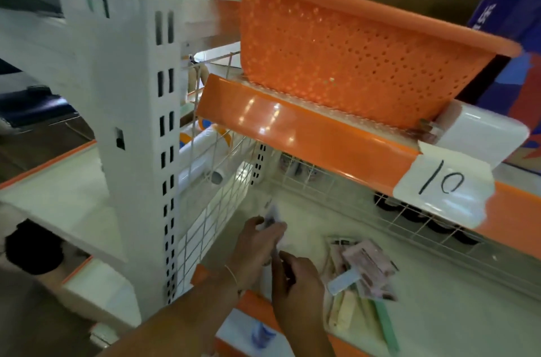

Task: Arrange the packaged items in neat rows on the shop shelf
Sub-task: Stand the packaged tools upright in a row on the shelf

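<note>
My left hand (257,242) reaches onto the white shop shelf (307,210) and grips several blurred white packets (272,217) near the shelf's left wire divider. Just behind it hovers my right hand (295,283), fingers curled toward the same packets; whether it holds one is hidden by blur. To the right on the shelf lies a loose pile of pink, white and pale yellow packaged items (360,269), overlapping one another, with a green strip (386,324) at the front edge.
An orange perforated basket (351,43) sits on the upper shelf, whose orange edge (292,125) carries a paper tag marked 10 (442,184). A white slotted upright (152,122) stands at left. White wire fencing (380,204) bounds the shelf's back and left side.
</note>
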Demonstrator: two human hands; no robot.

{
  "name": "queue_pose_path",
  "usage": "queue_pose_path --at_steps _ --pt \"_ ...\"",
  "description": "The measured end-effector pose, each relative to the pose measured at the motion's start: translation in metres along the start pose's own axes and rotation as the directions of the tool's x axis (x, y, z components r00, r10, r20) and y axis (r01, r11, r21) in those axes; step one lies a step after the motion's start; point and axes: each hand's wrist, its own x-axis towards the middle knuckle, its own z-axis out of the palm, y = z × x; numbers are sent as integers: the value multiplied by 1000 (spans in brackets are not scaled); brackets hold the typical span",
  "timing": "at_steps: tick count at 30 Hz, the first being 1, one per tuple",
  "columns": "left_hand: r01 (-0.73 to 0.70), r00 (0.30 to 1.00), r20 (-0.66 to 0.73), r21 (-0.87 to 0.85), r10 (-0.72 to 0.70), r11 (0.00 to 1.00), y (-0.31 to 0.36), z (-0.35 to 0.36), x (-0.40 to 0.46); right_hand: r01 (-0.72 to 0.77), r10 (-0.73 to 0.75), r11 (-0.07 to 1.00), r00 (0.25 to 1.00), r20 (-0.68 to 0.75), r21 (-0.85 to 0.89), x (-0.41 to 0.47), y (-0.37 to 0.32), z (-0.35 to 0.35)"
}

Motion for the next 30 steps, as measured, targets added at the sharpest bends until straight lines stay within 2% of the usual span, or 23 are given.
queue_pose_path --at_steps 3,7,8,10,13,16,18,21,23,27,30 --pt "-17 1000 26 46 16 999 2 -2 5 -150 131 981 980 148 126 0 -4 -5" --pt "9 992 123 -29 -5 1000 6 -2 13 -394 336 868 914 227 303 6 -6 -17" --pt "-27 992 122 24 24 999 5 -2 15 -425 362 858 899 247 287 7 -4 -18" --pt "-149 987 92 235 130 961 2 -1 18 -436 372 878 882 290 199 4 3 -15" --pt "-260 959 27 471 280 843 -1 2 21 -421 374 900 878 297 112 0 15 -5" --pt "-299 926 52 706 374 642 -11 5 26 -430 397 899 879 264 82 0 18 -3" --pt "-268 929 87 829 359 491 -15 8 26 -425 403 902 890 215 69 1 18 -3" --pt "-216 955 134 926 265 310 -18 10 24 -461 448 886 878 170 50 2 20 0" --pt "-205 958 144 949 250 241 -20 10 22 -481 469 876 867 169 36 2 21 1" --pt "-292 925 216 931 314 221 -28 -4 22 -437 431 899 885 175 -6 2 19 1" --pt "-384 901 257 847 350 367 -38 -24 26 -366 374 927 913 163 -78 -2 18 9"
